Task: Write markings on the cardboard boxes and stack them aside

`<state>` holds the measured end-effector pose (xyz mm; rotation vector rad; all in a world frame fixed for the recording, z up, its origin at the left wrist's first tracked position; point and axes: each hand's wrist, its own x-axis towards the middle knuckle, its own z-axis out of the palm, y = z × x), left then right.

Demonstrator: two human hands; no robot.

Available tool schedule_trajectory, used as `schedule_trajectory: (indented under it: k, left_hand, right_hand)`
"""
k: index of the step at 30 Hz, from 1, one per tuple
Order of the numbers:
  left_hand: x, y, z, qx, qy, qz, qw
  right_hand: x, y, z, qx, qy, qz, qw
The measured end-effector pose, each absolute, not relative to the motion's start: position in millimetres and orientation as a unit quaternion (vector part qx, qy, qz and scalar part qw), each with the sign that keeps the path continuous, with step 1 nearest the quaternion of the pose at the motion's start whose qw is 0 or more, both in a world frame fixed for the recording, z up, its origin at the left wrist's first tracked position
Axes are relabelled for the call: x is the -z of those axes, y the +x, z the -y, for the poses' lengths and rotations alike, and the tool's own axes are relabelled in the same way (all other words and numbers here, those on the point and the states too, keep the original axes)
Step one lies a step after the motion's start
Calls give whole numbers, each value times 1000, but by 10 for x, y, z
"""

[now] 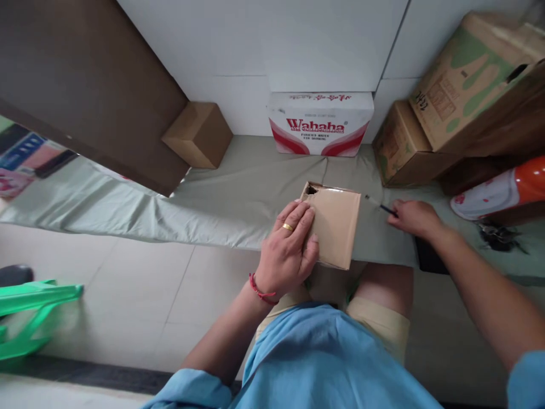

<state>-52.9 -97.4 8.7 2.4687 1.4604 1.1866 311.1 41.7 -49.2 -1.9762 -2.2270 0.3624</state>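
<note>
At near centre, our left hand [289,244] is apparently steadying the box [335,224], fingers uncurled. Our right hand [414,218] is clutching a slim tool [387,210], next probably needing careful aim.

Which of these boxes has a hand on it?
The tan box with a ragged hole near its far left corner: the left hand lies on it, while no hand touches the others.

A light blue shirt [323,358], creased in front, has sleeves [191,387] that leave the forearms [230,332] bare; pale yellow shorts [378,325] show below. The left hand [285,250] has a smooth, gold-coloured ring [288,227], its wrist [266,277] a thin red cord bracelet [258,288].
</note>
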Motion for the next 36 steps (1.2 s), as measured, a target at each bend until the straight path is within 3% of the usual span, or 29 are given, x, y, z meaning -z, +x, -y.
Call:
schedule_trajectory:
  k: [3, 5, 6, 8, 11, 15, 21, 27, 36]
  left_hand:
    - [-115, -522, 970, -379, 799, -466, 13]
    - [-118, -526, 968, -380, 801, -463, 12]
    - [-114, -528, 967, -382, 800, -463, 12]
    - [-102, -533, 968, -383, 797, -466, 14]
    - [-85, -534, 970, -384, 799, -463, 11]
    - [-88, -524, 974, -387, 795, -468, 16]
    - [-117, -498, 986, -381, 789, -482, 26]
    - [-113, -495, 995, -383, 789, -480, 30]
    - [-109, -477, 993, -389, 780, -488, 43]
  right_hand:
    - [73, 3035, -363, -238, -617, 647, 380]
    - [-246, 2799, -272, -279, -576, 596, 486]
    - [-395, 2629, -217, -362, -532, 551, 532]
    - [-636, 2230, -118, -466, -455, 553, 519]
    - [-804, 1652, -62, -499, -382, 641, 441]
    - [-766, 1196, -120, -453, -381, 709, 383]
    - [-686, 1123, -161, -336, -424, 749, 383]
    - [-699, 1160, -203, -408, -421, 735, 341]
    - [-683, 1135, -195, -350, -430, 756, 347]
